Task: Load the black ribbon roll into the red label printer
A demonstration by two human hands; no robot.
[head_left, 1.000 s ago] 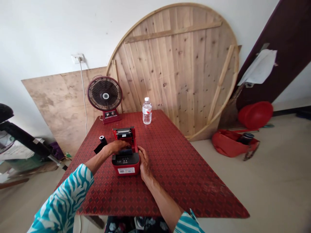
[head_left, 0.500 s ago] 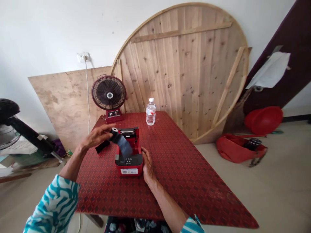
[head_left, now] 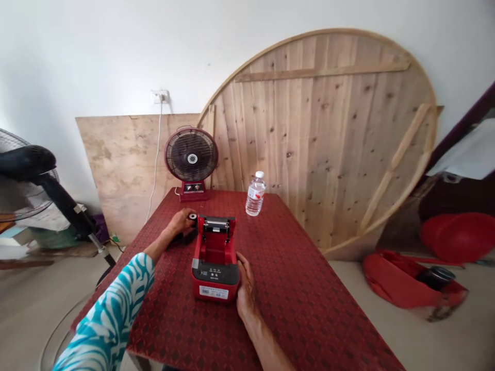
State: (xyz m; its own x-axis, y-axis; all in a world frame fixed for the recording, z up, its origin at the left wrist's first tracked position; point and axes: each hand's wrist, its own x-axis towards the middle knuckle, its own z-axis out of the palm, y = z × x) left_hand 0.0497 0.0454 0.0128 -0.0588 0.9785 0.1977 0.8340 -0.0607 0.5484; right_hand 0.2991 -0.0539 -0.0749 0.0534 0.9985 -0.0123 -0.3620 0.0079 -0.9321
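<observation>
A red and black label printer (head_left: 214,282) stands on the table, its lid raised at the back and its inside showing. My right hand (head_left: 246,288) is closed against the printer's right side, with the fingers partly hidden along it. Beyond the printer's left rear corner, my left hand (head_left: 181,221) grips a small black ribbon roll (head_left: 193,217) with a white core. The roll is low over the table or resting on it; I cannot tell which. A dark piece below that hand is partly covered.
On the patterned red table (head_left: 294,288) stand a clear water bottle (head_left: 255,194) and a red fan (head_left: 192,159) at the back. A black floor fan (head_left: 65,196) is at the left. A round wooden panel (head_left: 309,144) leans on the wall; a red bag (head_left: 402,281) lies on the floor.
My left hand has carried the ribbon roll from above the printer to the far left beside it. The loose blue-black ribbon no longer hangs over the printer. My right hand stays on its side.
</observation>
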